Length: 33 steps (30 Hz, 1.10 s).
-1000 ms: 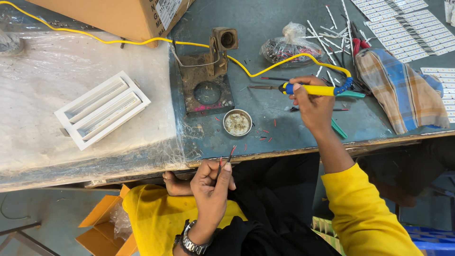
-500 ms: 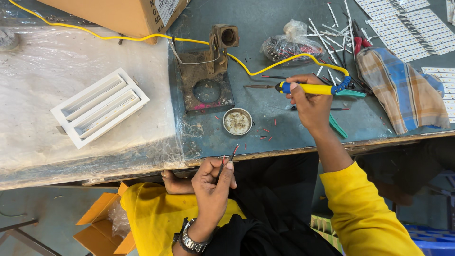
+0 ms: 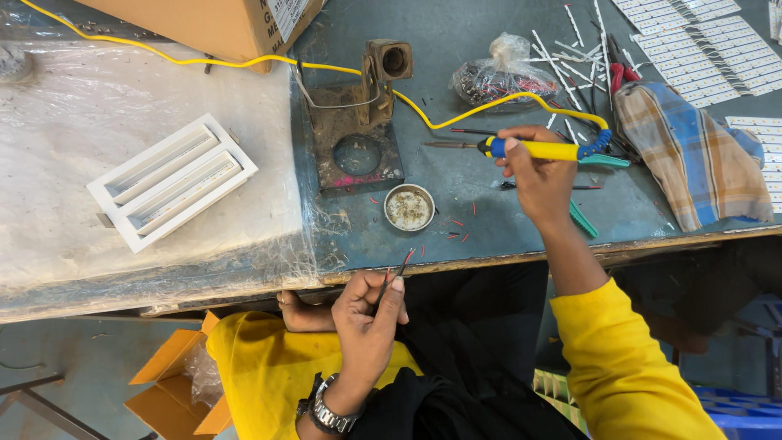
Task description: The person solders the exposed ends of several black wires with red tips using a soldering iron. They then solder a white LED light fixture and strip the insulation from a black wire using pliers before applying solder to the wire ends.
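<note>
Two bare hands are at work over a dark grey-green table (image 3: 489, 204): the right hand (image 3: 542, 175) has its grip wrapped shut around the yellow-handled soldering iron with a blue collar (image 3: 538, 149), held level with its metal tip pointing left towards the rusty metal iron stand with a round sponge well (image 3: 356, 147); the left hand (image 3: 366, 314), a steel wristwatch (image 3: 326, 411) on its wrist, hangs below the table edge with thumb and fingers pinched together on a pair of thin red and black wires (image 3: 399, 269) whose bare ends point up towards the table. A small round tin of pale flux or paste (image 3: 409, 208) sits between stand and table edge, with short red wire offcuts (image 3: 458, 232) scattered just beside it. By my reading, the step in hand is preparing the wire ends for tinning or joining, with iron and wires well apart. The next move would call for bringing the wire tips up to the tin or the iron's tip, steadily, since the ends are fine and the yellow cord (image 3: 456, 114) trails across the work area. To the left, on clear plastic sheeting (image 3: 98, 106), lies a white rectangular slotted light housing (image 3: 171, 181); a folded plaid cloth (image 3: 692, 155) lies at the right.
</note>
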Tool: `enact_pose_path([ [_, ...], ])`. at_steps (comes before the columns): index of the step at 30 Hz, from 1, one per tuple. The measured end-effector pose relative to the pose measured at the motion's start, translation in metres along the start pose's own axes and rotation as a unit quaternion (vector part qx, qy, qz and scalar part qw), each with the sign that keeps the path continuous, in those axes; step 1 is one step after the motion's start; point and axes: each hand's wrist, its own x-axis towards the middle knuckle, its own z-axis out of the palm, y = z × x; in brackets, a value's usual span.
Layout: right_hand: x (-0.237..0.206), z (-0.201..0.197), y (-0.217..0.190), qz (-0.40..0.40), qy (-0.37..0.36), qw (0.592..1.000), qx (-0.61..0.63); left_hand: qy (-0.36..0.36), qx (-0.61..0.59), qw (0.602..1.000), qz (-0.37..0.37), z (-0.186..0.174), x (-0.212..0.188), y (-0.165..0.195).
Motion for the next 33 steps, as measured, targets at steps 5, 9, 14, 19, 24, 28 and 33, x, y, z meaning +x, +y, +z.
enact_pose_path([
  [5,0.0031,0.0075,0.0007,-0.004,-0.013,1.0,-0.006,0.001,0.001,1.0,0.001,-0.0033,-0.0026,-0.0006],
  [9,0.002,0.0079,-0.0008,-0.006,-0.018,1.0,-0.014,0.005,0.002,1.0,0.0,-0.0031,-0.0016,-0.001],
  [14,-0.0022,0.0056,-0.0015,0.0,-0.019,1.0,-0.008,0.005,-0.004,1.0,-0.001,-0.0022,-0.0012,-0.0024],
  [19,-0.0046,0.0025,-0.0012,0.003,-0.02,1.0,-0.004,0.002,-0.005,1.0,-0.001,-0.0026,-0.002,-0.0041],
  [24,-0.0032,-0.0007,-0.0022,-0.004,-0.017,1.0,-0.004,0.007,0.006,1.0,-0.002,-0.0028,-0.0025,-0.0039],
  [28,-0.0042,0.0001,-0.0028,0.007,-0.019,1.0,-0.012,0.006,0.007,1.0,-0.003,-0.0024,-0.002,-0.0032],
  [33,-0.0065,0.0012,-0.0042,-0.001,-0.03,0.999,-0.023,0.004,0.0,1.0,-0.008,-0.0019,-0.0012,-0.0024],
])
